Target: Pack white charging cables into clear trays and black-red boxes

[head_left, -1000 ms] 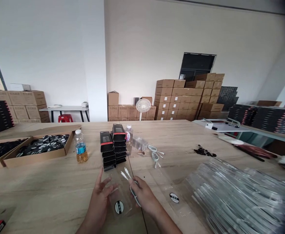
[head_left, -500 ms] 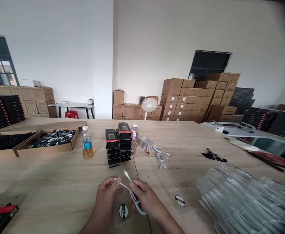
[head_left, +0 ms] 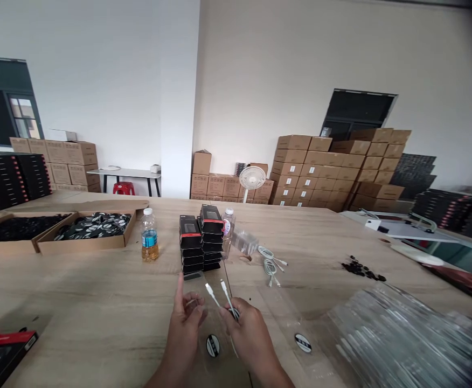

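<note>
My right hand (head_left: 249,330) pinches a white cable (head_left: 224,293), whose two connector ends point up and away from me. Just left of it, my left hand (head_left: 185,323) is open, its index finger raised and its other fingers curled loosely with nothing between them. Below and between the hands lies a clear plastic package with a round black-and-white label (head_left: 212,345). A second clear package with a similar label (head_left: 303,343) rests to the right. Beyond the hands stand two stacks of small black boxes (head_left: 210,237).
Clear plastic packages (head_left: 405,339) are heaped at the right. Coiled white cables (head_left: 271,265) and small black pieces (head_left: 363,269) lie farther back. A bottle (head_left: 150,240) stands beside open cartons (head_left: 86,245) at left. Black-and-red boxes (head_left: 7,350) sit at lower left.
My left hand has let go of one cable end and opened. Both connectors now stick up from my right hand. The view has shifted slightly left.
</note>
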{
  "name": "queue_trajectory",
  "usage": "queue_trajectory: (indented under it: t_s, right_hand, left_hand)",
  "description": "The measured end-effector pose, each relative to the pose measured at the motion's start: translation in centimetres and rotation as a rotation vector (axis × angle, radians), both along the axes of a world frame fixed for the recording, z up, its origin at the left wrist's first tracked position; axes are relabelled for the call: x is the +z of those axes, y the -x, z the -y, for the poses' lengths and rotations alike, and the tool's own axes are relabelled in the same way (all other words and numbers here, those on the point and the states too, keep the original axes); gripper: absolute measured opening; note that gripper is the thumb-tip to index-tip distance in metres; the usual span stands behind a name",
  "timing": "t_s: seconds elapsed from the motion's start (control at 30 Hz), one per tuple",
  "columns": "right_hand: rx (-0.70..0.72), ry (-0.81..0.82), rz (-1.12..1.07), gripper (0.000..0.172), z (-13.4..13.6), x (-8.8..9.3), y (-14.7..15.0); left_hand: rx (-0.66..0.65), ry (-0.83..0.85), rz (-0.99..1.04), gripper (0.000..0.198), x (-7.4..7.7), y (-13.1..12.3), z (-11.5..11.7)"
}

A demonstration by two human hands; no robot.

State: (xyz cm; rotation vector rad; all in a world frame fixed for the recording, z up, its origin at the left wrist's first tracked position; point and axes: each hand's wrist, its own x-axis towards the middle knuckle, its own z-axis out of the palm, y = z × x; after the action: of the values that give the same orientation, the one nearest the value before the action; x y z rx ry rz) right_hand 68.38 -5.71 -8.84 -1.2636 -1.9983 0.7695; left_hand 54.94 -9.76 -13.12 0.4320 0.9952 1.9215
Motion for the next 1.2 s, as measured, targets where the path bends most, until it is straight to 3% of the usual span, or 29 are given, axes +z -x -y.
queue_trajectory:
  t_s: [0.1,0.17,0.23,0.37,0.63,0.9,1.07,1.2]
  right_hand:
    - [0.077,0.219,-0.197,0.022,0.3,0.0,0.5]
    - [0.099,0.358,-0.269,0.022,0.6,-0.2,1.0]
    - [0.103,0.431,-0.285,0.022,0.9,-0.4,1.3]
    - [0.132,0.446,-0.282,0.019,1.2,-0.9,1.6]
    - [0.132,0.495,-0.236,0.015,1.3,-0.8,1.7]
    - [0.129,0.386,-0.176,0.019,1.6,-1.0,2.3]
    - [0.136,0.136,-0.041,0.022,2.0,-0.9,2.5]
    - [0.080,-0.065,0.249,0.015,2.7,-0.7,3.0]
  left_hand:
    - [0.018,-0.028,0.057,0.100,-0.4,-0.3,-0.3]
    - [-0.003,-0.038,0.120,0.087,-0.6,-0.5,-0.5]
    - [-0.054,-0.048,0.178,0.062,-0.5,-0.7,-0.4]
    - [-0.133,-0.046,0.238,0.028,0.1,-0.8,0.0]
    - [-0.098,-0.008,0.258,0.021,1.3,-0.8,0.3]
    - [-0.079,-0.021,0.132,0.034,0.5,-0.6,0.1]
    - [-0.031,0.000,0.131,0.035,0.8,-0.4,0.3]
    - [-0.034,0.027,0.163,0.033,0.7,-0.3,0.2]
